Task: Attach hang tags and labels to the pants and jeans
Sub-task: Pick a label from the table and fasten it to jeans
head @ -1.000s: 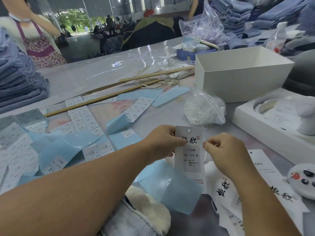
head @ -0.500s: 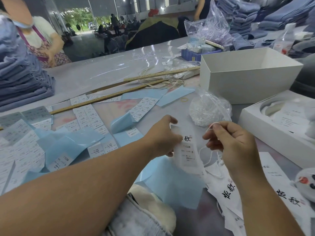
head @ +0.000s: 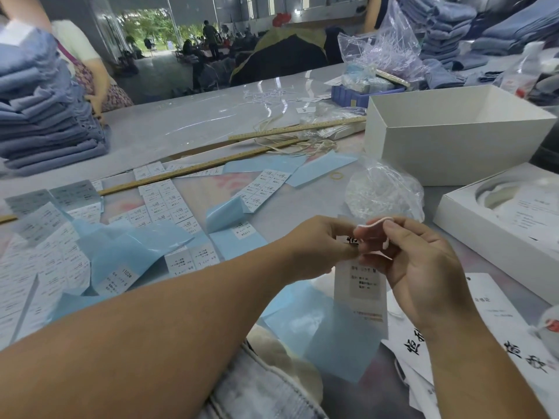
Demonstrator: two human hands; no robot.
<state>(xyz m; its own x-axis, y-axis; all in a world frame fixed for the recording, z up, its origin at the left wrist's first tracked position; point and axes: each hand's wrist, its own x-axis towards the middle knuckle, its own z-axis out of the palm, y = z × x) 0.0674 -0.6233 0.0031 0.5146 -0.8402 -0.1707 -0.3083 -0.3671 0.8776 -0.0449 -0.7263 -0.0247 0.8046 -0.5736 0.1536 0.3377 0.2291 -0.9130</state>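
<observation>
The left hand (head: 320, 243) pinches the top of a white hang tag (head: 360, 285) at lower centre of the frame; the tag hangs down over blue backing sheets (head: 329, 331). The right hand (head: 414, 261), touching it, pinches a looped white string (head: 378, 229) at the tag's top. Folded jeans (head: 260, 388) lie at the bottom edge.

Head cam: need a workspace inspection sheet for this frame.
Surface: table, mostly covered near the person.
Job's things: hang tag held upright; white string looped at its top.
Clutter: sticker sheets, blue backing paper, two rulers, white box.
Grippers: left hand pinches tag; right hand pinches string.
Cables: nothing seen.
Surroundings: folded jeans stack, people beyond.
</observation>
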